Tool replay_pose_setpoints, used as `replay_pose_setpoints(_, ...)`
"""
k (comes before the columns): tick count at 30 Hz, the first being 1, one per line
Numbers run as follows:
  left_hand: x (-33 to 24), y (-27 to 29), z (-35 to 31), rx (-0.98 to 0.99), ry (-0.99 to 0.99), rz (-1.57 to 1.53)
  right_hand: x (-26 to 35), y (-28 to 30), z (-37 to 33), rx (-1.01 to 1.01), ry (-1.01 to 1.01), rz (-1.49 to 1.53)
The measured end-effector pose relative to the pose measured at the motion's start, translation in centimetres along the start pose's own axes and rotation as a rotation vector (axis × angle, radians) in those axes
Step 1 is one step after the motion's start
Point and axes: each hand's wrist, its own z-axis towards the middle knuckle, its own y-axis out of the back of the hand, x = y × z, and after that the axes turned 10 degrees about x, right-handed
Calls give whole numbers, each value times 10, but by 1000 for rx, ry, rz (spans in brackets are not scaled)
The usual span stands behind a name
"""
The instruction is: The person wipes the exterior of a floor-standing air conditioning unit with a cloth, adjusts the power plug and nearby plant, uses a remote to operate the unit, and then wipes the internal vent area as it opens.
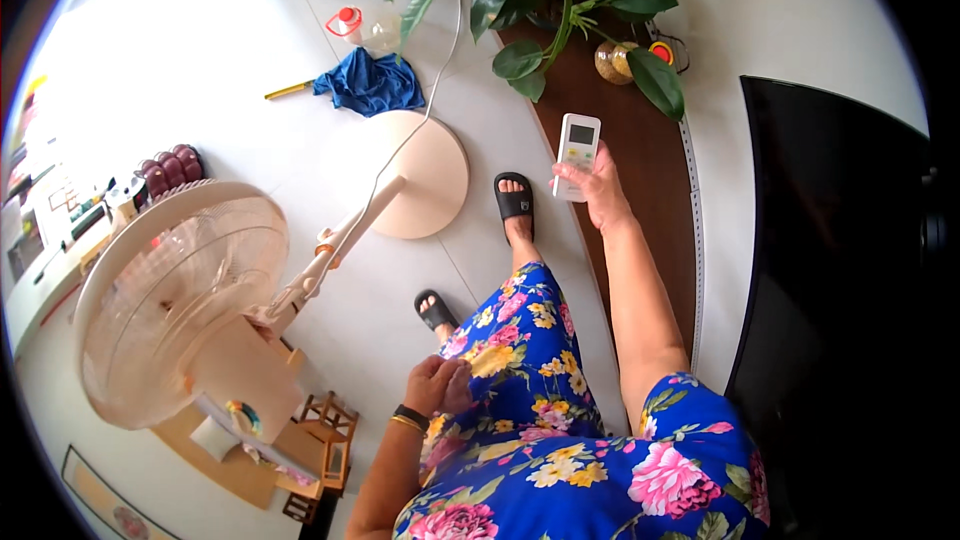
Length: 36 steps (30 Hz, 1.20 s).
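A white remote control [577, 157] with a small dark screen and a few coloured buttons is in my right hand [603, 190]. My fingers wrap its lower part, and the thumb lies across its face over the buttons. It is held above the dark brown ledge at the right. My left hand [436, 386], with a black band and a gold bracelet at the wrist, is closed in front of the blue flowered clothing [560, 460]. A pale pinkish patch shows beside its fingers; what it is, I cannot make out.
A standing fan [190, 300] with a round base [420, 175] and a cable is at the left. A leafy plant [560, 0] and an hourglass-shaped jar [614, 62] stand on the brown ledge [650, 230]. A black television [830, 290] is at the right. A blue cloth [370, 82] lies on the floor.
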Motion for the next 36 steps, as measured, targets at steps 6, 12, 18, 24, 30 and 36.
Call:
replay_pose_setpoints(6,25,17,-6,-57,-205,300,103,-94,-54,274,249,118)
replay_pose_setpoints(12,76,41,-14,-208,-614,696,169,-137,-133,337,384,115)
replay_pose_setpoints(18,186,106,-1,-510,-265,854,183,-126,-196,380,242,237)
replay_pose_setpoints(24,233,104,-56,-816,-34,188,209,-121,-217,707,23,456)
replay_pose_setpoints(30,288,116,-53,-856,-257,-56,217,-177,-249,694,148,442)
replay_pose_setpoints(36,360,170,13,-902,-165,298,235,-203,-251,669,218,478)
